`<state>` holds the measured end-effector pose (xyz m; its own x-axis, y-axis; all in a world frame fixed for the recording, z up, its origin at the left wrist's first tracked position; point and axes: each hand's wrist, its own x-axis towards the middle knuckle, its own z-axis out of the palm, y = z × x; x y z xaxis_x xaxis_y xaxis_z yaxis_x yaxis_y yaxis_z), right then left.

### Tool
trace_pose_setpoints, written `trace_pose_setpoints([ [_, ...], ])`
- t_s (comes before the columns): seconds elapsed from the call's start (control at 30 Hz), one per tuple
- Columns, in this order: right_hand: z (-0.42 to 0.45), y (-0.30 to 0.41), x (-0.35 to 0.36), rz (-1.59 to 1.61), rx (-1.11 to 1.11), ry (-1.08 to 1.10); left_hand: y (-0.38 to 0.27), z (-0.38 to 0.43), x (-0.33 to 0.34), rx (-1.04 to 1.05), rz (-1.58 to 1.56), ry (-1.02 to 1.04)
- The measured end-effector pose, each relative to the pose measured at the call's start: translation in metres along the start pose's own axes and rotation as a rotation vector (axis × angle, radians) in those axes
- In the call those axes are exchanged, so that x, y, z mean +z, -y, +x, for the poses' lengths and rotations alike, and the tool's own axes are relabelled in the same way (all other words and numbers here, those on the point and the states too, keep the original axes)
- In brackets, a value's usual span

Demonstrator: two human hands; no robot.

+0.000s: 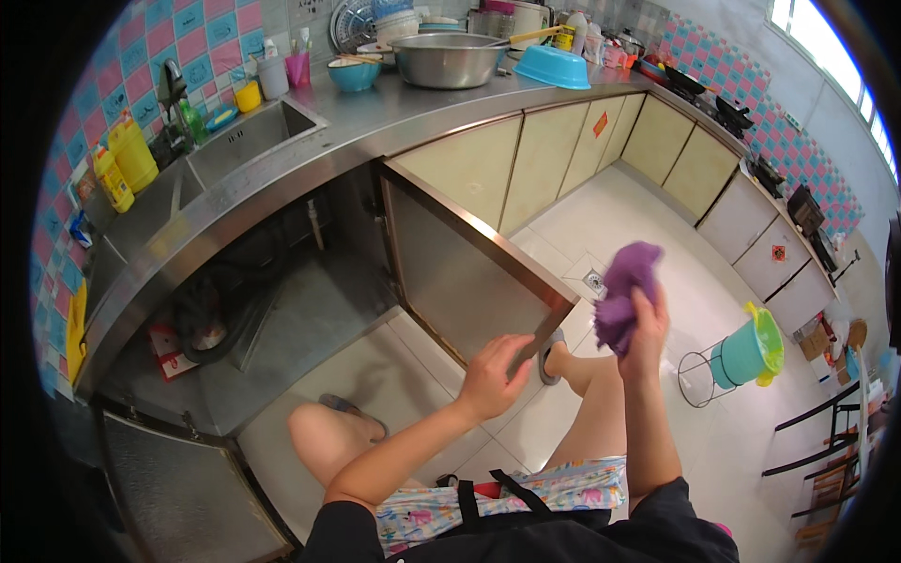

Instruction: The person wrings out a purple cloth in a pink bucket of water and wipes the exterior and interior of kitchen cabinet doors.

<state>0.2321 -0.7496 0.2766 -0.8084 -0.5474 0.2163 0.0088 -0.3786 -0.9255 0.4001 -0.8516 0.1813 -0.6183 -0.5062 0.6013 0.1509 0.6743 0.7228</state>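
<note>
A crumpled purple cloth [625,292] is gripped in my right hand [646,331], raised over the tiled floor beyond the cabinet door. My left hand [495,376] is at the lower free corner of the swung-out cabinet door [464,260], with the fingertips along its edge. Whether those fingers press on the door or only rest there, I cannot tell. To the left, the under-sink cabinet [303,302] stands open, with dark hoses, a pale pipe [315,224] and a red-and-white box [171,352] inside. A second door [190,485] hangs open at the lower left.
The steel counter [352,116] holds a sink [250,141], a large metal basin [450,63], an upturned blue basin [552,68] and yellow bottles [132,151]. Right of me are a lined turquoise bin [739,359] in a wire stand and black-framed chairs [816,436]. A drain [595,281] lies in the floor.
</note>
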Motion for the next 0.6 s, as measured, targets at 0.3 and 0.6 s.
trace_pose_setpoints([
  [0.3,0.04,-0.002,0.107,-0.567,-0.134,1.143,-0.043,0.006,0.003,-0.16,0.095,-0.311],
  [0.6,0.11,-0.084,0.264,-0.751,-0.356,0.994,-0.06,-0.01,-0.029,-0.169,0.303,-0.372],
])
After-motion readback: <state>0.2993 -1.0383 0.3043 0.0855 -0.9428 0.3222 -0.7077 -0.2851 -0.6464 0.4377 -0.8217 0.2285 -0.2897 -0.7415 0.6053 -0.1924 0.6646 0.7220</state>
